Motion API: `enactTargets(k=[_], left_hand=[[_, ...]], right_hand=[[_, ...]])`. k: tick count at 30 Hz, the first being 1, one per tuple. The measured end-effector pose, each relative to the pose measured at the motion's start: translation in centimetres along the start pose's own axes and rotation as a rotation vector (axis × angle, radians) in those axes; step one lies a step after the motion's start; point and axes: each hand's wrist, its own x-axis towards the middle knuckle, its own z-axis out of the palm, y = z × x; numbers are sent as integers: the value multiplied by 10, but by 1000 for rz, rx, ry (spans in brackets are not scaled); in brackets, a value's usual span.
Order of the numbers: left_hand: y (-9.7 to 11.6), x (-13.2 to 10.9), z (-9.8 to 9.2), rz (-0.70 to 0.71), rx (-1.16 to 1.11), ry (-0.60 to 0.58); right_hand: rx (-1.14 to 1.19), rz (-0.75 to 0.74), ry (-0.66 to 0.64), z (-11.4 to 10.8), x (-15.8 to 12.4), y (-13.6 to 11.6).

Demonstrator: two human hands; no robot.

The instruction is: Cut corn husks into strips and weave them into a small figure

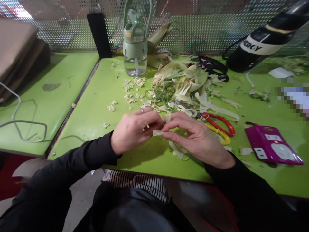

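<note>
My left hand [136, 129] and my right hand [193, 137] meet above the green table [96, 106], fingertips pinched together. Between them is a pale strip of corn husk [158, 132], one end showing at the right thumb; the rest is partly hidden by fingers. Another curled husk strip [178, 150] hangs or lies below my right hand; I cannot tell which. Just beyond the fingers lie thin green strands [162, 95] and a heap of corn husks [190, 79]. Scissors [218, 124] with red and yellow handles rest beside my right hand, blades mostly covered.
Small cut husk bits [129, 97] are scattered left of the heap. A green water bottle [135, 45] stands behind. To the right are a purple power socket [272, 145] and a leaning black bottle [265, 42]. Brown paper bags [19, 54] and a cable [19, 122] occupy the left.
</note>
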Motion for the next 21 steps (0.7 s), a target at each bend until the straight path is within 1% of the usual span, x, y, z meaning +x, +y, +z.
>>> enactTargets(k=[3,7,10,15,17,21], left_hand=[[3,2,-6,42,-3,-101],[7,4,-12,32,-2,-144],[8,4,-14,18,-40,-146],[4,4,-14,-38,-129,-143],[0,6,-13,-86,-189,-122],[-4,7,-10,-245,-344,-57]], right_hand=[[-56,-36,-12,-2,0,-1],[-45,-66,-6,-4,0,-3],[14,-66,11,-4,-1,-4],[76,-11,7,-4,-2,-2],[110,18,24,-5,-2,0],[195,128,114,-7,-1,5]])
